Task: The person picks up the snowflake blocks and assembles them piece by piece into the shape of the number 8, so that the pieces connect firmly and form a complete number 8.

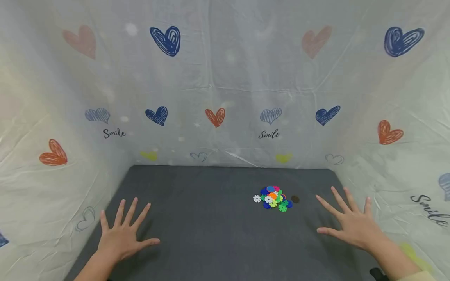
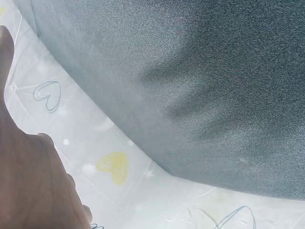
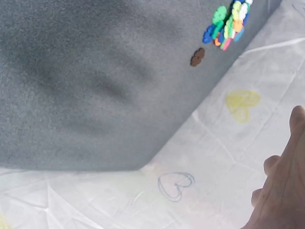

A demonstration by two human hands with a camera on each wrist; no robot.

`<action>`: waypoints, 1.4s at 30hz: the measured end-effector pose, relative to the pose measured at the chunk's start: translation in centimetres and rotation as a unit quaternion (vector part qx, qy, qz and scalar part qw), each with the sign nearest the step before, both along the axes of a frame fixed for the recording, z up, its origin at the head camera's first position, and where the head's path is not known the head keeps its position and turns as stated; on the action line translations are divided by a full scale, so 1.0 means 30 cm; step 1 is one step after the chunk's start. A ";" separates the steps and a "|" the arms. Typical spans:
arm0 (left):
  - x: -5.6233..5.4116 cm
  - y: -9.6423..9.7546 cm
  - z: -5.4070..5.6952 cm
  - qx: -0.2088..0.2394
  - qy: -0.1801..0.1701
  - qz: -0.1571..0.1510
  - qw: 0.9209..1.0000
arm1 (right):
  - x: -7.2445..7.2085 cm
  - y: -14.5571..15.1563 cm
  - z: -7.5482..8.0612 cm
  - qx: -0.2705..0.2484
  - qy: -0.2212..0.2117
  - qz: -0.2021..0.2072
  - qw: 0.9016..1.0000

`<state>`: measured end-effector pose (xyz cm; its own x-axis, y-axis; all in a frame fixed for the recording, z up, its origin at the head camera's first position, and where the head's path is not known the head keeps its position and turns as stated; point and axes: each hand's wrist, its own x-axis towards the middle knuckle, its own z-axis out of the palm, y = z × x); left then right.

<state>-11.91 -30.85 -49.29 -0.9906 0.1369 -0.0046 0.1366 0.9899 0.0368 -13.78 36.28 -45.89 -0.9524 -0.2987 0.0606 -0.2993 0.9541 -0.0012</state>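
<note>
Over the left part of the dark grey table [image 1: 211,234], my left hand [image 1: 121,238] is held with fingers spread and nothing in it. On the right side my right hand [image 1: 355,224] hovers likewise, fingers apart and holding nothing. A small pile of colourful notched plastic discs [image 1: 273,198] lies on the table, to the left of the right hand. One white disc [image 1: 257,198] lies at the pile's left edge, and a brown disc [image 1: 295,199] sits apart at its right. In the right wrist view the brown disc [image 3: 198,57] shows near the pile [image 3: 228,26].
A pale curtain [image 1: 232,70] printed with hearts and the word Smile hangs behind the table and along both sides. The table's far edge [image 1: 228,167] meets the curtain. A black object [image 1: 379,274] shows by the right wrist.
</note>
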 end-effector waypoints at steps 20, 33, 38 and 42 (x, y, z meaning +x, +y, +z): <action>-0.018 0.041 -0.014 0.029 -0.020 -0.008 0.999 | -0.030 -0.038 -0.020 -0.011 0.014 0.015 1.000; -0.104 0.175 -0.087 0.130 0.070 -0.083 0.986 | -0.057 -0.140 -0.070 -0.128 -0.029 0.009 0.991; -0.151 0.269 -0.156 0.185 0.137 -0.117 0.966 | -0.083 -0.190 -0.095 -0.139 -0.013 0.018 0.990; -0.186 0.377 -0.202 0.248 0.145 -0.116 0.951 | -0.116 -0.226 -0.112 -0.165 -0.046 0.016 0.985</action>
